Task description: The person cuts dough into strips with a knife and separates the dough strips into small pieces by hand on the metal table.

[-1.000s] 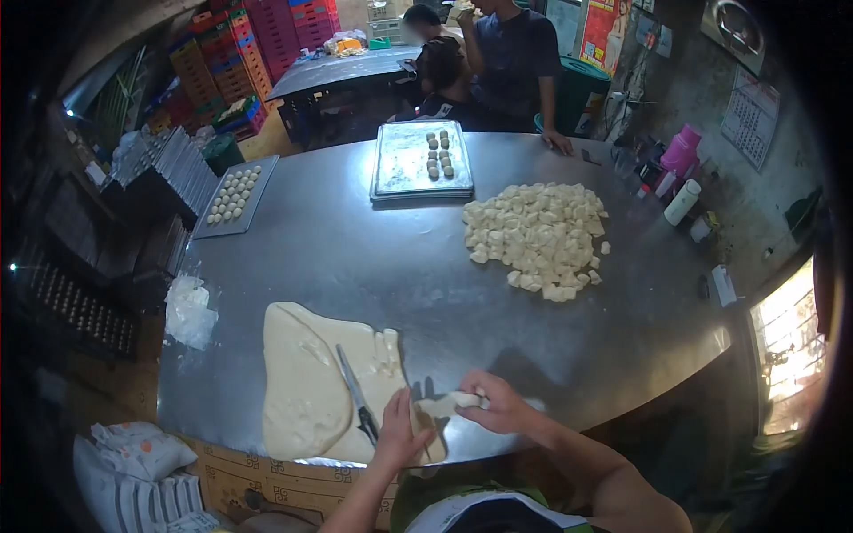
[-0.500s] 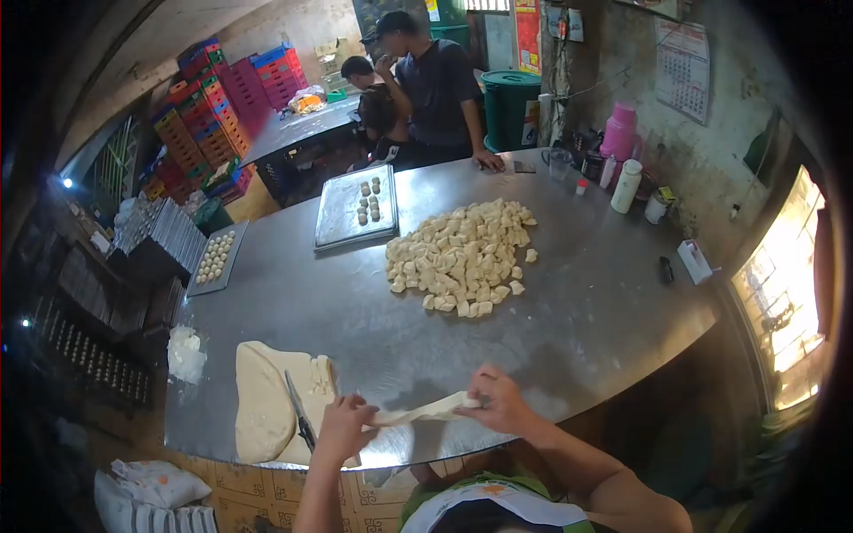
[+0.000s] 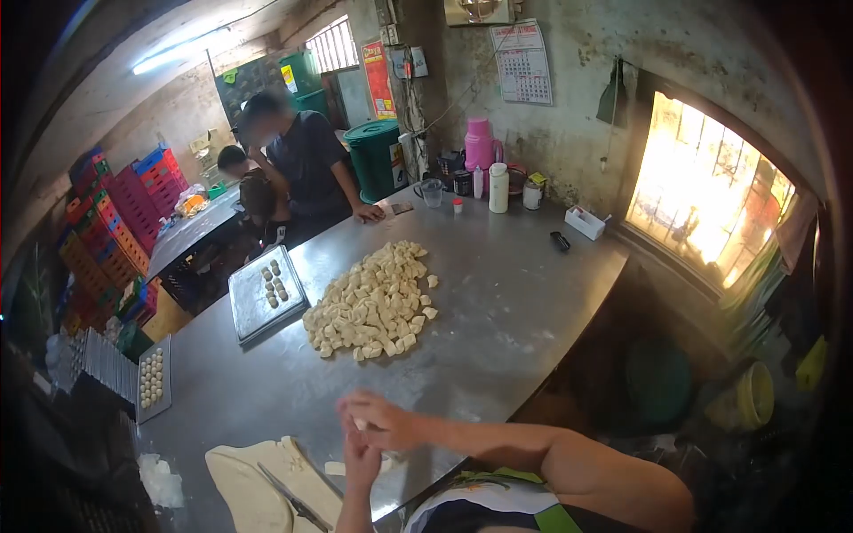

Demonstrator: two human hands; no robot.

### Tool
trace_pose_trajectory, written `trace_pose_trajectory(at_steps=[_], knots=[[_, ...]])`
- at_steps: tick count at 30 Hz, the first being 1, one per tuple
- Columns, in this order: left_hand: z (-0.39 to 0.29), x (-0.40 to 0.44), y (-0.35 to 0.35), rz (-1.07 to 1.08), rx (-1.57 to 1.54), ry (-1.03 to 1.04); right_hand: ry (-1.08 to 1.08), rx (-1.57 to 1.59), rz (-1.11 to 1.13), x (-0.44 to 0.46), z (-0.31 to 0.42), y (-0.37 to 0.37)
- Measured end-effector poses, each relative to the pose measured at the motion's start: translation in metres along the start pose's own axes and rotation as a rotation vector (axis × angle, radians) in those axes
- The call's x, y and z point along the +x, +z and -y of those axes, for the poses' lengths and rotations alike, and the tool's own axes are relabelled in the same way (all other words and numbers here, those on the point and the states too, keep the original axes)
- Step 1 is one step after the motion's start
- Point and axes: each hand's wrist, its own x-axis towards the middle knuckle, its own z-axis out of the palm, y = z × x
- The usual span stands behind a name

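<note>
My left hand (image 3: 361,457) is raised above the near edge of the metal table, its fingers mostly covered by my right hand. Curled over it, my right hand (image 3: 386,421) has a small pale piece of dough (image 3: 360,425) showing between the two; motion blurs the fingertips. Under my hands a strip of dough (image 3: 335,467) lies on the table, partly hidden by my left wrist. To the left is a large flat slab of dough (image 3: 240,480), with a knife (image 3: 289,493) resting on it. A heap of cut dough pieces (image 3: 369,298) lies further forward.
A tray (image 3: 242,306) with several small dough balls stands beyond the heap. Another tray (image 3: 164,404) of balls sits at the left edge, near white powder or paste (image 3: 160,481). Bottles, including a white one (image 3: 498,191), line the far right. Two people (image 3: 306,160) are across the table.
My view has swung to the right. My hands, which were apart with the dough strip stretched between them, have come together and up; the strip now lies on the table.
</note>
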Motion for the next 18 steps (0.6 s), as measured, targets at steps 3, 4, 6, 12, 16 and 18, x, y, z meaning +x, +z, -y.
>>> trace_pose_trajectory(at_steps=[3,4,6,12,16,18], knots=[[-0.012,0.022,-0.018,0.001,0.055,0.001,-0.309,-0.667,-0.182,0.012,0.024,-0.015],[-0.010,0.031,-0.027,0.102,0.223,0.013,-0.295,-0.696,-0.159,0.008,0.022,-0.017],[-0.005,0.035,-0.032,0.201,0.395,0.025,-0.273,-0.744,-0.116,0.000,0.013,-0.020],[0.036,0.014,-0.023,0.148,0.364,-0.046,-0.116,-0.614,-0.142,-0.029,-0.031,-0.006],[0.030,-0.005,0.012,0.290,0.836,-0.339,0.248,-0.535,-0.106,-0.048,-0.081,-0.001],[0.023,-0.012,0.012,0.281,0.723,-0.236,0.500,-0.719,0.072,-0.052,-0.108,-0.016]])
